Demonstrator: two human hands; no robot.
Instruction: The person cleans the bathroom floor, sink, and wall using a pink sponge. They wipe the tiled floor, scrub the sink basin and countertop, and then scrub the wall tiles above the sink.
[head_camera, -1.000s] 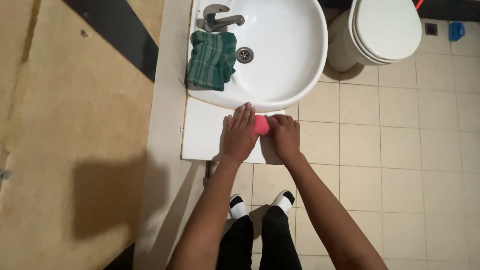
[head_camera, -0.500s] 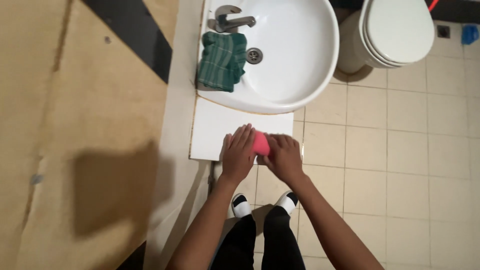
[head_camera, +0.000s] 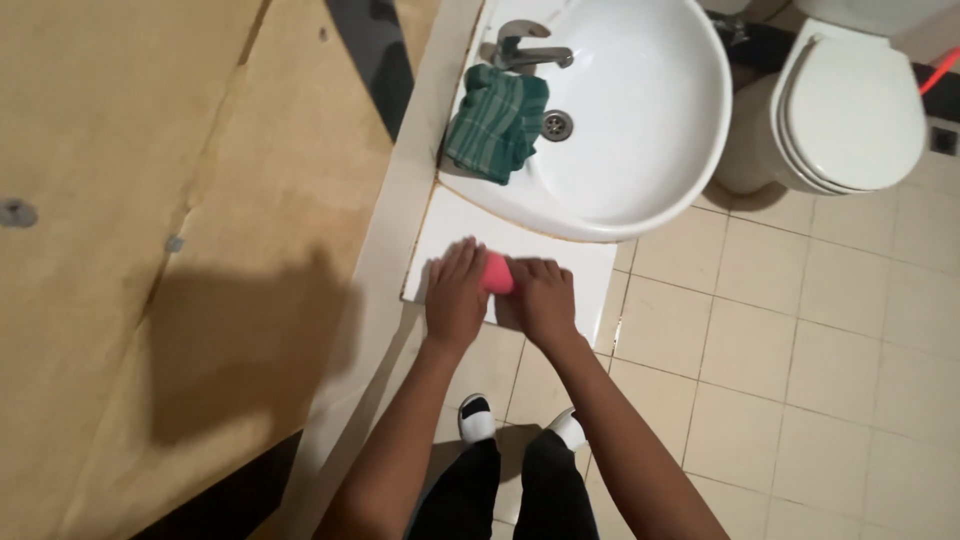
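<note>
Both of my hands rest on a white shelf (head_camera: 590, 275) just in front of a white sink (head_camera: 655, 120). A small pink object (head_camera: 497, 272) sits between them, mostly covered. My left hand (head_camera: 456, 295) lies flat against its left side with fingers extended. My right hand (head_camera: 540, 298) is curled around its right side. What the pink object is cannot be made out. A green checked cloth (head_camera: 497, 122) lies bunched inside the sink on its left side, below the metal tap (head_camera: 525, 50).
A white toilet (head_camera: 850, 100) with its lid down stands to the right of the sink. Beige floor tiles (head_camera: 800, 350) spread below and right. A tan wall (head_camera: 150, 200) with a dark diagonal stripe fills the left. My feet (head_camera: 520, 425) stand under the shelf.
The view has drifted so the sink and shelf sit further right and lower. My hands stay together on the pink object at the shelf.
</note>
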